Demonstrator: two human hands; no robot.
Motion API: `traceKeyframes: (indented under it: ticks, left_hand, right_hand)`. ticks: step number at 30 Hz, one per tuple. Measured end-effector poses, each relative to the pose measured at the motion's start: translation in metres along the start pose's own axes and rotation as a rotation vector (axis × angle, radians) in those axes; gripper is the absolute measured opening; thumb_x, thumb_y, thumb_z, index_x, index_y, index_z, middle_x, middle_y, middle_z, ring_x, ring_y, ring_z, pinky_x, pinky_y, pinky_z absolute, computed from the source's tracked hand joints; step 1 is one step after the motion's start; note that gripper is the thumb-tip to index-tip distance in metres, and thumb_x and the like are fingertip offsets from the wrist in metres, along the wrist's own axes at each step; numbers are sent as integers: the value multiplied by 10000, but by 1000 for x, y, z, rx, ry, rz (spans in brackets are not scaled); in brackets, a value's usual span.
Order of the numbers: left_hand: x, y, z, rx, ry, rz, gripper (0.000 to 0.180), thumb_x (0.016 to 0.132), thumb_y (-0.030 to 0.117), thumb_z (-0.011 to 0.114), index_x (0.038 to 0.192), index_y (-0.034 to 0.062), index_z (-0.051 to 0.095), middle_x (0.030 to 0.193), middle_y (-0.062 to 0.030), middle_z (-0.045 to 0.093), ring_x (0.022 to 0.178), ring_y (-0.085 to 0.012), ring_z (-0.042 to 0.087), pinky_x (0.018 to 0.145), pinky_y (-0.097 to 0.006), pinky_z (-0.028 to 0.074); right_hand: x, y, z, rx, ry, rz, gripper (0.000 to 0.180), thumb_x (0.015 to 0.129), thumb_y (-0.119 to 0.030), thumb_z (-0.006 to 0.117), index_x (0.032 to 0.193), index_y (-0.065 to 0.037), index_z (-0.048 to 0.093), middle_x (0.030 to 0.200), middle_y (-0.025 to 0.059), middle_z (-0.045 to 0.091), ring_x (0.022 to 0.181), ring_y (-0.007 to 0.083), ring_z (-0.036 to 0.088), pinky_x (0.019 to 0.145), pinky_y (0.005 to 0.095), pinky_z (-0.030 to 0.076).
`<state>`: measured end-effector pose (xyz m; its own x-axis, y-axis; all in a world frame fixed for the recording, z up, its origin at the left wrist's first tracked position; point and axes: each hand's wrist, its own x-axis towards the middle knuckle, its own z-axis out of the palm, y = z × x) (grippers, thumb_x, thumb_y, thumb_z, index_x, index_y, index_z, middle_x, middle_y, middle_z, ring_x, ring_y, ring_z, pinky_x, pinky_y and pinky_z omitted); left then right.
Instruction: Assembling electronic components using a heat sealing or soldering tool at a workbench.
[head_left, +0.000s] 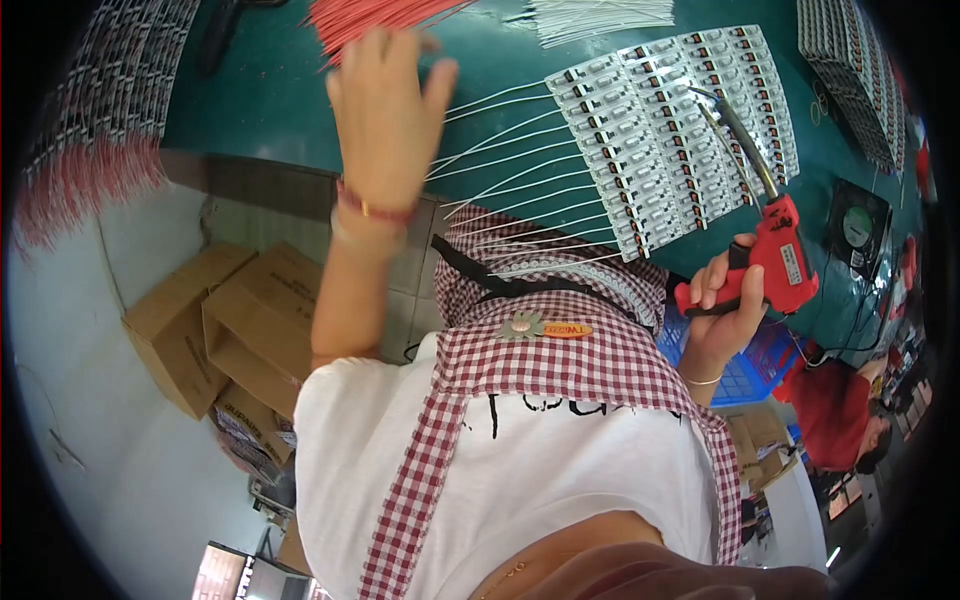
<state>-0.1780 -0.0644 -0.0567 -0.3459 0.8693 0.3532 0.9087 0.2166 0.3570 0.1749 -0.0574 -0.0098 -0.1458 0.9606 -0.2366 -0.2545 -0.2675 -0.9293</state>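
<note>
My right hand (728,298) is wrapped round the handle of a red soldering gun (787,258). Its long metal tip (742,135) and a thin feed tube point up and left over a panel of small white circuit boards (660,130). White wires (530,178) run out from the panel's left edge in a row, toward me and to the left. Beyond them, my left hand (385,115) reaches to a pile of red wires (350,22) at the table's far side. Its thumb stands apart from the fingers, whose tips are at the wires' ends and partly hidden.
A bundle of white wires (600,18) lies at the back of the green table (270,105). Boards with red wires (100,130) are stacked far left, more panels (855,75) at right, near a black fan (858,225). Cardboard boxes (185,320) stand below left; a person in red (828,410) sits right.
</note>
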Motion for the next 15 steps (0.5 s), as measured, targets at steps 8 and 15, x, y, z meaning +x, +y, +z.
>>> traceKeyframes:
  ticks: [8,15]
  left_hand:
    - [53,-43,36,198,28,152,164,854,256,734,932,121,682,982,-54,631,1005,-279,583,755,-431,417]
    - [49,-51,50,293,83,188,134,889,227,693,922,104,650,953,-57,621,977,-281,581,774,-444,430]
  right_hand:
    - [1,-8,6,75,-72,-68,381,1059,-289,463,1270,28,470,732,61,508,515,91,431,496,246,418]
    - [4,-8,2,81,24,-59,361,1059,-296,462,1248,10,492,720,52,497,513,83,422,489,237,396]
